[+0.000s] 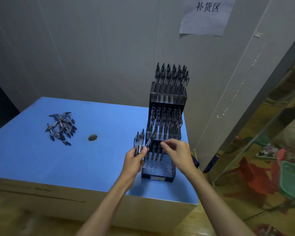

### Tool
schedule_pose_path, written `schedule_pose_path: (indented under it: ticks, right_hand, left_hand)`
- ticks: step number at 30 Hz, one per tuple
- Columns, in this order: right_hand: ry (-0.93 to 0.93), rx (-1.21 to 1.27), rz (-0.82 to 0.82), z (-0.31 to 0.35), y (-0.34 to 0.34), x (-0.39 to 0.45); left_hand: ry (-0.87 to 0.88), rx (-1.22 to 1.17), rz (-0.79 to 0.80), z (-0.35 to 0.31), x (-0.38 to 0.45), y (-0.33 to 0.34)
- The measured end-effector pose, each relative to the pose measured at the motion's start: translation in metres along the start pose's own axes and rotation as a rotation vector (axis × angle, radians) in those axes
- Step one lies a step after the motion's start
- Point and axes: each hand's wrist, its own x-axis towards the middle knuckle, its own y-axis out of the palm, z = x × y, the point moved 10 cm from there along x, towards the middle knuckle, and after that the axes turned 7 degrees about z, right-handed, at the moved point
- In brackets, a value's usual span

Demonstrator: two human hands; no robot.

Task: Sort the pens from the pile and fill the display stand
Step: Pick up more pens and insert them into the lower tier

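The left hand (pixel 134 159) curls its fingers round a small bunch of slim clear-barrelled pens (pixel 138 143), held upright; how many cannot be told. The right hand (pixel 176 151) pinches one pen (pixel 149 141) between thumb and fingertips, slanted over the lowest tier. At 12 o'clock from the hands stands the stepped, three-tier dark plastic display stand (pixel 165 120), its upper two tiers packed. At 10 o'clock, well apart, the loose pile (pixel 61 127) lies on the smooth blue counter (pixel 41 159), near a round hole (pixel 92 137).
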Motion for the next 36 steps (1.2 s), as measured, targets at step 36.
schedule_pose_path:
  ticks: [36]
  right_hand:
    - [0.061, -0.257, -0.033, -0.029, -0.013, -0.002]
  left_hand:
    - [-0.003, 0.066, 0.0, 0.013, 0.006, -0.019]
